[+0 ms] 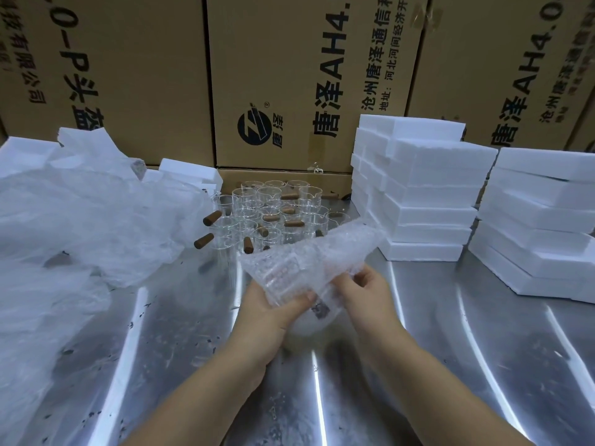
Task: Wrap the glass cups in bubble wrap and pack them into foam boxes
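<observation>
Glass cup [289,284] half-rolled in bubble wrap [309,252], held over the bench [450,349].
Light, brittle, slick under soft film; left hand [273,317] curls its grip round the wrapped body, likely the safest hold; right hand [363,292] pinches the wrap edge.

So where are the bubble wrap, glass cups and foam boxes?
bubble wrap [309,255], head view, middle of the held sheet
glass cups [269,197], head view, one cup in the cluster
foam boxes [434,169], head view, side of the taller stack

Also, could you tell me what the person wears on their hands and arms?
Nothing visible: the left hand and right hand are bare, with no gloves, rings or watch, and neither the left forearm nor the right forearm shows a sleeve.
</observation>
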